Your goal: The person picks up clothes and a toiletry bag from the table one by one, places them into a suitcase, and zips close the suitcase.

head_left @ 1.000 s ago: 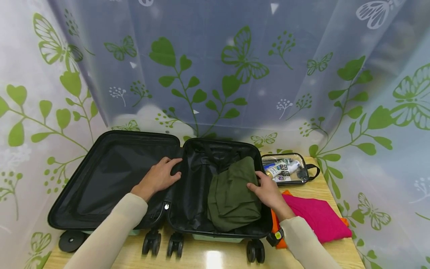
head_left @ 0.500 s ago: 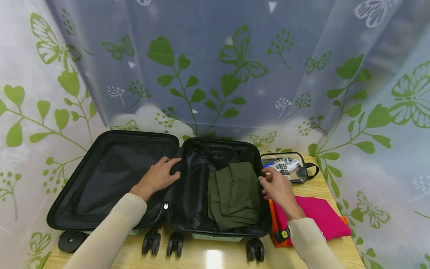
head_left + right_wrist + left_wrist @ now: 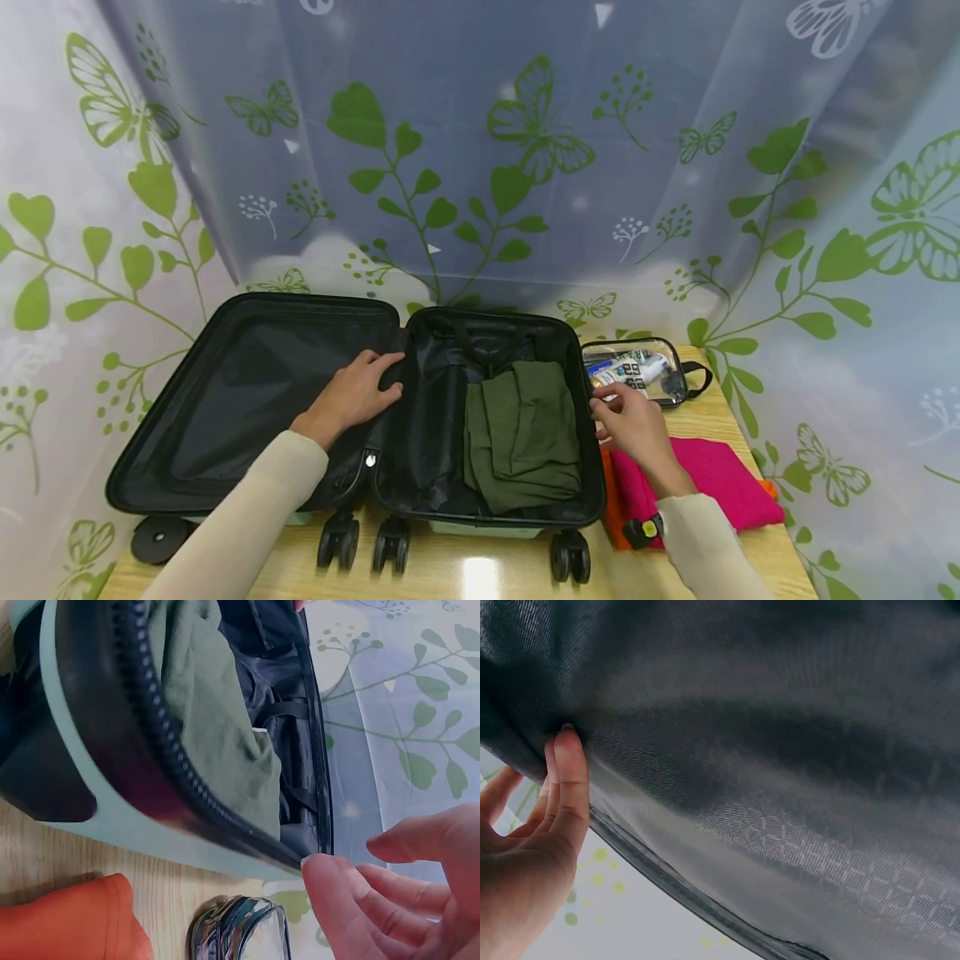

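Note:
An open black-lined suitcase (image 3: 255,400) lies spread in two halves. My left hand (image 3: 356,392) rests near the middle, its fingertips at the divide between the halves. In the left wrist view, nearly straight fingers (image 3: 571,776) touch the dark lining (image 3: 780,765). Folded dark green clothing (image 3: 525,437) lies in the right half. Just outside that half's right rim is my right hand (image 3: 633,425), fingers bent and holding nothing. The right wrist view has its index fingertip right at the zippered rim (image 3: 180,772), with the thumb apart.
A clear toiletry pouch (image 3: 669,387) with a black handle stands behind my right hand. Folded pink cloth (image 3: 720,483) lies over orange cloth (image 3: 617,508) to the suitcase's right. Black wheels (image 3: 572,558) jut toward the front of the wooden table (image 3: 300,575).
My right hand has let go of the green clothing and moved right, out past the suitcase rim. The clothing now lies flatter. My left hand has stayed in place.

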`<state>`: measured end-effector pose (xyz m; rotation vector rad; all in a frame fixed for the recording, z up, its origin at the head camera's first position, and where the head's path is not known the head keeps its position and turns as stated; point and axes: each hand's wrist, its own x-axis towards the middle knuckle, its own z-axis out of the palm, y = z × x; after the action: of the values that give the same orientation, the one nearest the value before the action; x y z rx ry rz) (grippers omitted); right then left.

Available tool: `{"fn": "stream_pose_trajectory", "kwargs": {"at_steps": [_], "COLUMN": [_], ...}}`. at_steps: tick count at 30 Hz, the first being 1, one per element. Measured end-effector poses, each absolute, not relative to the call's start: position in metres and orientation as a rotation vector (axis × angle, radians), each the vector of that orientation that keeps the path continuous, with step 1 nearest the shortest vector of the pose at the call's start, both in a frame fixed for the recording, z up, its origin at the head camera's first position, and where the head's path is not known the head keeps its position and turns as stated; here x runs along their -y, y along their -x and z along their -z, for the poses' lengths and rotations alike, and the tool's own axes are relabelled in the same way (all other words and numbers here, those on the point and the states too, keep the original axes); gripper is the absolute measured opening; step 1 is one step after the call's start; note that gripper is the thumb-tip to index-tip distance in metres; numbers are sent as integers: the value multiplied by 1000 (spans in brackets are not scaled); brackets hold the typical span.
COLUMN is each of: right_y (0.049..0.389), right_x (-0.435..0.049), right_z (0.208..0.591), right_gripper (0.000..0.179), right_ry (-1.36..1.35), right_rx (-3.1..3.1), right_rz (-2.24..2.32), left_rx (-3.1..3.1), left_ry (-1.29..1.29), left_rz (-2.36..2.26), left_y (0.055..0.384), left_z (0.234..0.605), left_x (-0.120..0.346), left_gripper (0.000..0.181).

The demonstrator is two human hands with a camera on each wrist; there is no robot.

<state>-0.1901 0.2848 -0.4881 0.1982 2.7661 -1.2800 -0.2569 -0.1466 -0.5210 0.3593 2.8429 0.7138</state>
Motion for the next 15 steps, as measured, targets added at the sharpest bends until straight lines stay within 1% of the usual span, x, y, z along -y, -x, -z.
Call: {"fn": "stream_pose_trajectory", "kwargs": {"at_steps": [9,15], "right_y": [187,180], "right_x": [-298,-308], "right_z": [491,496], "right_gripper": [32,34], "right_ry": [-258,-273], "right_rx": [-2749,-2736], "right_rz": [1279,1294], "left_rx": [-2848,-2846], "left_ry": [-359,-355], "left_rz": [-707,-720], "left_y": [258,257], "left_z": [523,523], "left_x": [147,146], "left_gripper": [61,62]}}
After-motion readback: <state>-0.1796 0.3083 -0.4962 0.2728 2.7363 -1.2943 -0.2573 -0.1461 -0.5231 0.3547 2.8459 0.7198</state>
